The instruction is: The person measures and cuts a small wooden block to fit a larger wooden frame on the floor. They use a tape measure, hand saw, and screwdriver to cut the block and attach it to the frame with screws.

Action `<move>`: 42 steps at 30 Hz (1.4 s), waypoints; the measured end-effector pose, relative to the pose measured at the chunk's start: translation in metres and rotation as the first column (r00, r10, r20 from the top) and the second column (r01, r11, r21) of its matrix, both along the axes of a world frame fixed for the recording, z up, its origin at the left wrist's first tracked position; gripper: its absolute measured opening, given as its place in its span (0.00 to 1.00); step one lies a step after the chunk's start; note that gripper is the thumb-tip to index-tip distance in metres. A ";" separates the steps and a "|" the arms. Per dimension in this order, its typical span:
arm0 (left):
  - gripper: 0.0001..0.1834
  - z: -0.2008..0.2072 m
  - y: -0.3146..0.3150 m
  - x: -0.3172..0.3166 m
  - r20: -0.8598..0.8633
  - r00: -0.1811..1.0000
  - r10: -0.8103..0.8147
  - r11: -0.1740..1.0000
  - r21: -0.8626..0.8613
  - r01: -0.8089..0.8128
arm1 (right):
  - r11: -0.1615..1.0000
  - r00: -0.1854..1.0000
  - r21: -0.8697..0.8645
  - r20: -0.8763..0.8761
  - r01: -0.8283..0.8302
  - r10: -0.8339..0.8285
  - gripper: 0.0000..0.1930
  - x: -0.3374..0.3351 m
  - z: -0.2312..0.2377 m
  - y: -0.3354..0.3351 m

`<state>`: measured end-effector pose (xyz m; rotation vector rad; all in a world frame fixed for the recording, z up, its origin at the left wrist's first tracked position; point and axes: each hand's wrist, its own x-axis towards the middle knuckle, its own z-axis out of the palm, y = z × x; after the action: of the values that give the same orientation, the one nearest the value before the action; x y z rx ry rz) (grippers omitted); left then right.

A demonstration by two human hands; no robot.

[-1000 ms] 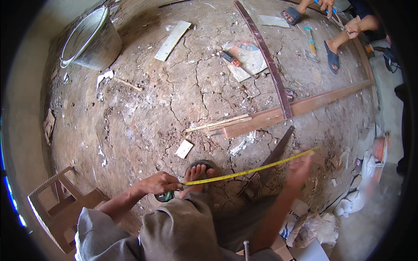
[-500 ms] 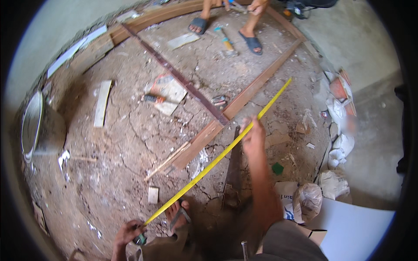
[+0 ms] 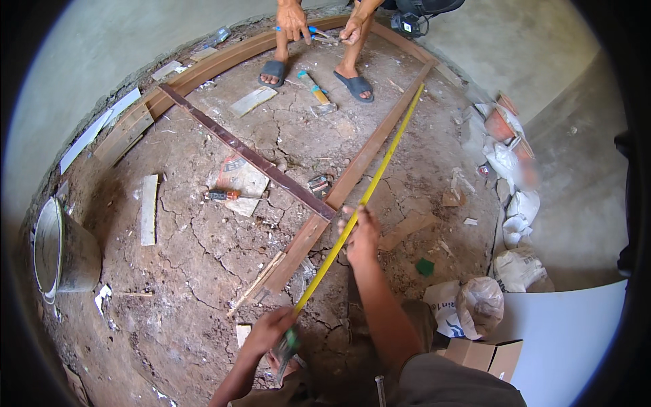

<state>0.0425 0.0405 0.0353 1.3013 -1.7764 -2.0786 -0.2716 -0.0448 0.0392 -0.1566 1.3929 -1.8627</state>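
Observation:
My left hand [image 3: 270, 330] is closed around a tape measure with a dark green case [image 3: 287, 342], low in the view above my foot. From it the yellow tape blade [image 3: 388, 165] runs up and to the right, its far end close to the far part of a brown wooden beam [image 3: 380, 139]. Partway along, my right hand [image 3: 361, 234] pinches the blade, just right of where a dark red-brown crossbar [image 3: 251, 154] meets the beam. The blade lies along the beam's right side; whether it touches the wood I cannot tell.
Across the frame a co-worker's hands [image 3: 293, 20] hold blue-handled pliers [image 3: 319, 32]. A hammer [image 3: 315, 91] lies by their sandals, a screwdriver [image 3: 227, 195] left of the crossbar. A bucket [image 3: 81, 251] stands far left; sacks [image 3: 519, 271] and a cardboard box [image 3: 483, 354] are on the right.
Both my hands have brought the tape closer to the beam: the left moved up and right, the right to the left. The blade now runs beside the beam. My view has shifted too.

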 end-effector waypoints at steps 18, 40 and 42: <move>0.11 0.033 -0.110 0.060 -0.046 0.993 0.109 0.993 -0.040 -0.111 | 0.951 0.938 0.078 -0.205 0.300 -0.279 0.07 -0.218 0.069 -0.139; 0.10 0.000 -0.077 0.153 0.177 0.963 0.204 0.966 0.121 -0.227 | 0.984 0.987 -0.091 -0.018 0.156 -0.158 0.05 -0.228 0.075 -0.196; 0.11 0.002 -0.062 0.203 0.354 0.931 0.087 0.973 0.170 -0.155 | 0.973 0.977 -0.117 -0.048 0.201 -0.207 0.05 -0.215 0.083 -0.195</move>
<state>0.2455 -0.0210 0.0377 1.8820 -1.5833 -2.1013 -0.4865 -0.2396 0.1226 -0.1300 1.3896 -2.1228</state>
